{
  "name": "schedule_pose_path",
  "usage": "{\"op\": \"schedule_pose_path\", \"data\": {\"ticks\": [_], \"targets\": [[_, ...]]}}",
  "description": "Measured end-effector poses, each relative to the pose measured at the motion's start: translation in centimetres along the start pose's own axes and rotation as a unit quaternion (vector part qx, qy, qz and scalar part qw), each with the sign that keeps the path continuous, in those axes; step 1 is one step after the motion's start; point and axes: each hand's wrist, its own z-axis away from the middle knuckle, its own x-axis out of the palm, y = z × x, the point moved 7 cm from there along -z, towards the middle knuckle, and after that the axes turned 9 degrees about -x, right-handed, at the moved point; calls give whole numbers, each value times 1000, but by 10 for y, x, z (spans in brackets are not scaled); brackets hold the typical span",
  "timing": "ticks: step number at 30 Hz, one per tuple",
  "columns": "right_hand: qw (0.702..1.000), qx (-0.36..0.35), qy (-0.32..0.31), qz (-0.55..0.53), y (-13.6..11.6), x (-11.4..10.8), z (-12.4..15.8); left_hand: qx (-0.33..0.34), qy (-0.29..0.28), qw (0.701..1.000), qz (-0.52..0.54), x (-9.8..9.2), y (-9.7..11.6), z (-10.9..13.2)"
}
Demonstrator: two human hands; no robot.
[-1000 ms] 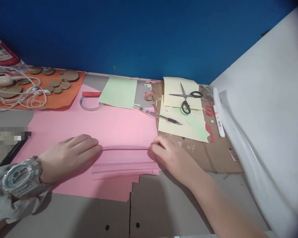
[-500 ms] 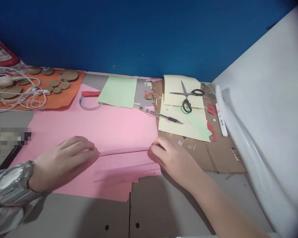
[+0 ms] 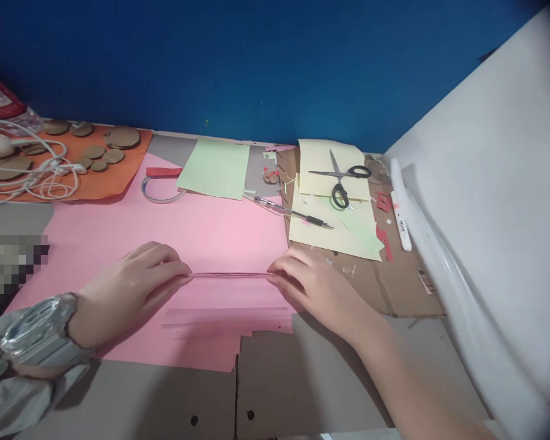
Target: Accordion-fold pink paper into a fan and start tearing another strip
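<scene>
A large pink paper sheet (image 3: 201,232) lies flat on the table in front of me. Its near part is pleated into narrow folds, and one raised pink fold (image 3: 231,275) runs between my hands. My left hand (image 3: 132,287), with a silver watch on the wrist, pinches the fold's left end. My right hand (image 3: 311,284) pinches its right end. Both hands have fingers pressed together on the paper. Flattened pleats (image 3: 229,318) lie just nearer me.
Black-handled scissors (image 3: 341,183) rest on yellow paper (image 3: 330,229) at the right, beside a pen (image 3: 291,212) and a white marker (image 3: 399,220). A green sheet (image 3: 215,168), a tape ring (image 3: 158,192), an orange sheet (image 3: 96,183) with cardboard discs and white earphones (image 3: 32,174) lie behind. A white board (image 3: 495,201) leans at right.
Both hands have drawn slightly closer together and the pink fold between them now stands up as a thin straight ridge. The view has shifted a little.
</scene>
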Motion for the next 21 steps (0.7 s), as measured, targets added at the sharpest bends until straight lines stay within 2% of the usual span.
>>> {"op": "schedule_pose_path", "data": {"ticks": [6,13,21], "targets": [[998,-38,-31,41,-3,8,-3,42,9,998,-52,4,1,2],[987,-86,-52,125,-9,15,2,60,-7,998,-19,3,1,4],[982,-85,-73,155,-13,16,4,75,-17,997,-21,2,0,9]]}}
